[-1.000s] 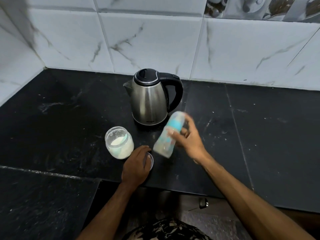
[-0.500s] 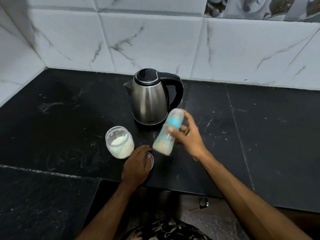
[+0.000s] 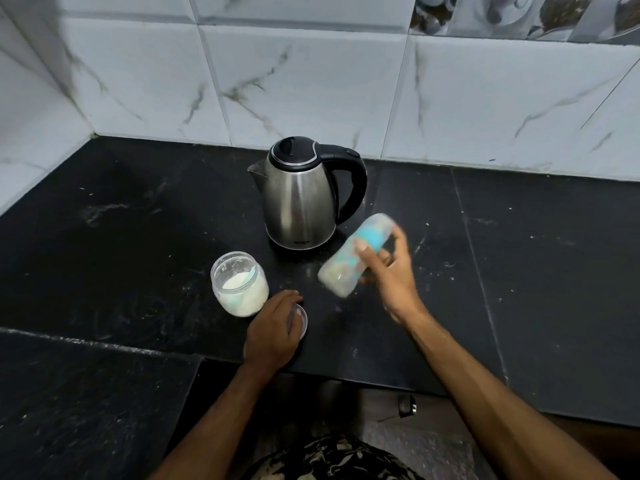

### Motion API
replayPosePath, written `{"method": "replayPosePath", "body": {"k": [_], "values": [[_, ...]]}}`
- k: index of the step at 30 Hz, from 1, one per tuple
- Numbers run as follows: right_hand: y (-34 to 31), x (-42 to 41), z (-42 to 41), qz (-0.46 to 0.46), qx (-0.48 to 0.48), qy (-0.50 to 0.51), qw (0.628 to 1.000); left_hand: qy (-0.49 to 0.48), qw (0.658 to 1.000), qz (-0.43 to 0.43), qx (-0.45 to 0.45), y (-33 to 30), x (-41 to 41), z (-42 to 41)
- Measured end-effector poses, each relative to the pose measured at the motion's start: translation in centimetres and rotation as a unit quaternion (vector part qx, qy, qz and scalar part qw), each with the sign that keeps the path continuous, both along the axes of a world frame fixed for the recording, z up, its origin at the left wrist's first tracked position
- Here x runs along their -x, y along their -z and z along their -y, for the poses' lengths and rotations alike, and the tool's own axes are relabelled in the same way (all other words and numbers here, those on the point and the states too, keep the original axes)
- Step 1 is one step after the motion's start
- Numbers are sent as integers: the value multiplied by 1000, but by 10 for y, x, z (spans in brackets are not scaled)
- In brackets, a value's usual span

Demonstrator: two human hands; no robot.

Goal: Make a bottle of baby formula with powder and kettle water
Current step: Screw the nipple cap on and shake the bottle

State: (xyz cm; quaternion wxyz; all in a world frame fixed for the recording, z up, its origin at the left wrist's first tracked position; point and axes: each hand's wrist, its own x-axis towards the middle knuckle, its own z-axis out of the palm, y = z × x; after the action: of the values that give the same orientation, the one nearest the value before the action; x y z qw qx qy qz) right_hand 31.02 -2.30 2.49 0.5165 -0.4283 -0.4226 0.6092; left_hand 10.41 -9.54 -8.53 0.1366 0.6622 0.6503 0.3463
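Black stone makes up the countertop point(image 3: 131, 216), speckled with pale flecks and backed by white marbled wall tiles point(image 3: 311, 84). A stainless steel kettle point(image 3: 299, 199) stands upright toward the rear of the counter, its lid closed, its black handle to the right and its spout to the left. In front of it and to the left stands an open clear jar point(image 3: 239, 284) partly filled with white powder. The right hand point(image 3: 388, 271) is closed around a baby bottle point(image 3: 356, 254), which is held clear of the counter and tilted, its upper end leaning away to the right near the kettle's handle; the bottle is motion-blurred, with a pale body and a blue band. The left hand point(image 3: 273, 332) rests palm down near the counter's front edge, its fingers curled over a small round clear lid point(image 3: 300, 320) just right of the jar.
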Motion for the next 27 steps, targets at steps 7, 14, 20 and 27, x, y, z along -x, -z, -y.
{"method": "replayPosePath", "body": {"k": [7, 14, 20, 27], "values": [[-4, 3, 0, -35, 2, 10, 999, -2, 1000, -5, -3, 1, 0, 0], [5, 2, 12, 116, -29, -179, 977, 3, 1000, -11, 14, 4, 2, -2], [-1, 8, -5, -29, 3, 22, 999, -5, 1000, -4, 1, 1, -1, 0], [-4, 12, 2, 22, -16, -92, 995, 1, 1000, -2, 1, 3, 1, -1]]}}
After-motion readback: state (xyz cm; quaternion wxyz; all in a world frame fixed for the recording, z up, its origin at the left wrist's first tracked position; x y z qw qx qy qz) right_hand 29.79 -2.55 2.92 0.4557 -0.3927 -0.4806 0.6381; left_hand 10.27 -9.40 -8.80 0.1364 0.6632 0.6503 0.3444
